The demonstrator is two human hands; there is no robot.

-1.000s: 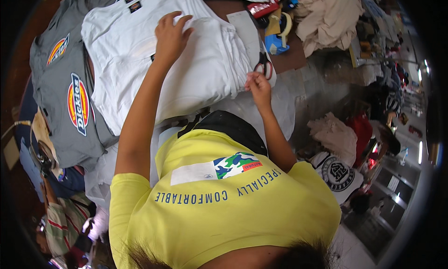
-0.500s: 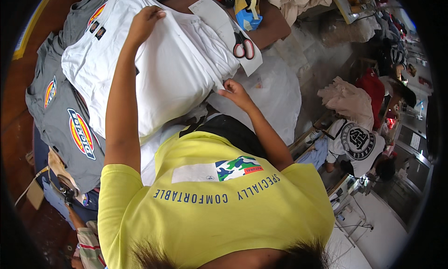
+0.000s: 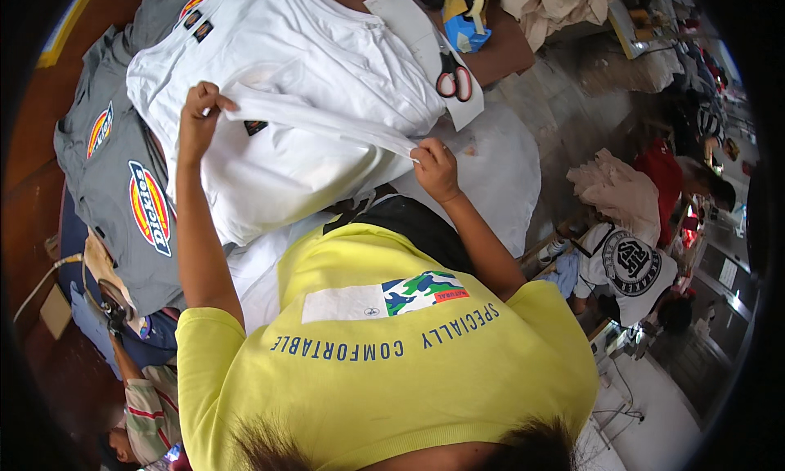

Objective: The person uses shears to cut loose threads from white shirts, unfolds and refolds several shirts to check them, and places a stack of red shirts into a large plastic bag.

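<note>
White T-shirts (image 3: 319,62) lie in a pile in front of me. Between my two hands a fold of white shirt fabric (image 3: 315,121) is pulled taut, raised off the pile. My left hand (image 3: 203,115) pinches its left end, close to a small dark neck label. At the right end, my right hand (image 3: 436,170) is closed around the fabric by the pile's near right edge. Black-and-red-handled scissors (image 3: 454,80) rest on a white paper sheet (image 3: 402,21) beyond my right hand.
Grey T-shirts (image 3: 110,189) with colourful oval prints lie along the left. A blue tape dispenser (image 3: 468,31) stands on the brown table's far side. Clear plastic (image 3: 499,177) spreads at right. Co-workers sit at the right, near beige cloth (image 3: 617,185); another person (image 3: 151,410) is at lower left.
My left hand has come down toward me from the top of the pile and lifted a shirt's fabric. My right hand has shifted slightly right and nearer, drawing the fabric taut.
</note>
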